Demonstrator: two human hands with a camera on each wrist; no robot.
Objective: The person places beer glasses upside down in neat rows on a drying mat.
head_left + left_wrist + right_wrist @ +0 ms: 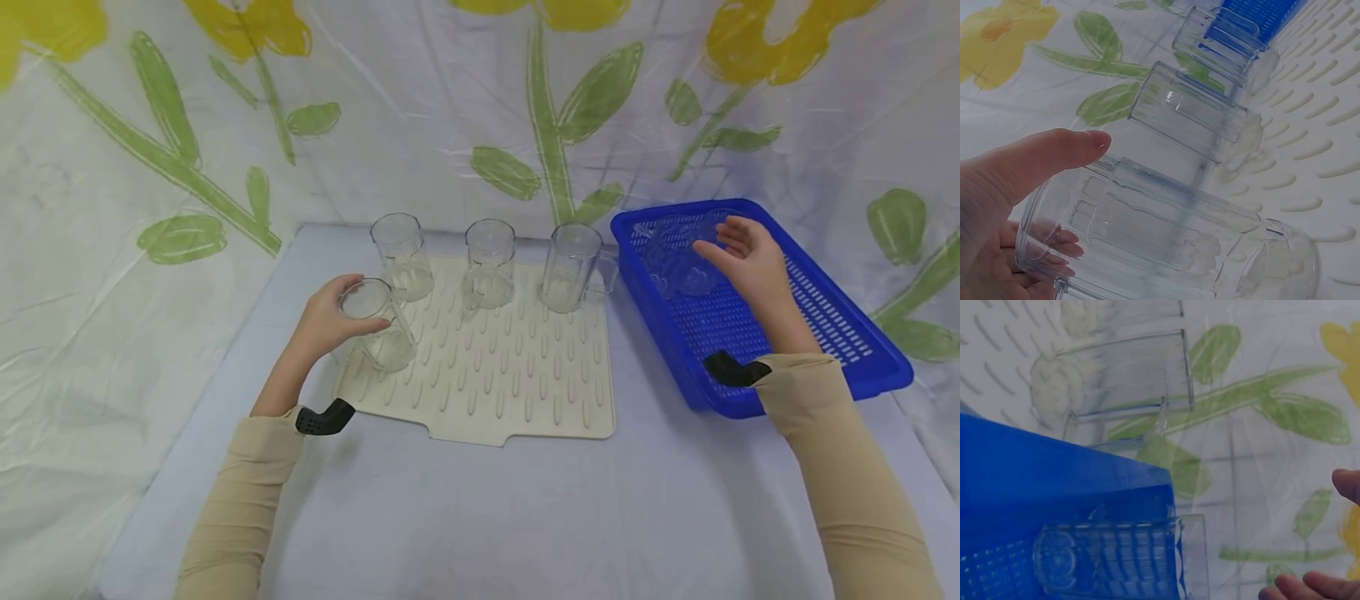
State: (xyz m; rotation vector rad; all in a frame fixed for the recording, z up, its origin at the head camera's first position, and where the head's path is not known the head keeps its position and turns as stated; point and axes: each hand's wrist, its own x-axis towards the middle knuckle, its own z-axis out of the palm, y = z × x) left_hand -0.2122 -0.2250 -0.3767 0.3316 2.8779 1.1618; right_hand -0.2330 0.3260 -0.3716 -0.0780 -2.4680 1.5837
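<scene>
My left hand curves round the upper part of a clear glass mug, thumb on the near side and fingers on the far side. This mug stands at the left edge of a cream ribbed drying mat. In the left wrist view the fingertips show through the glass. Over a blue plastic basket, my right hand hovers with nothing in it, fingers loosely bent and thumb apart. Below it, clear glassware lies in the basket's far left part; a glass shows there in the right wrist view.
Along the mat's back edge stand three more glass mugs: a left one, a middle one and a right one, its handle close to the basket. A flower-printed sheet hangs behind the white-covered table.
</scene>
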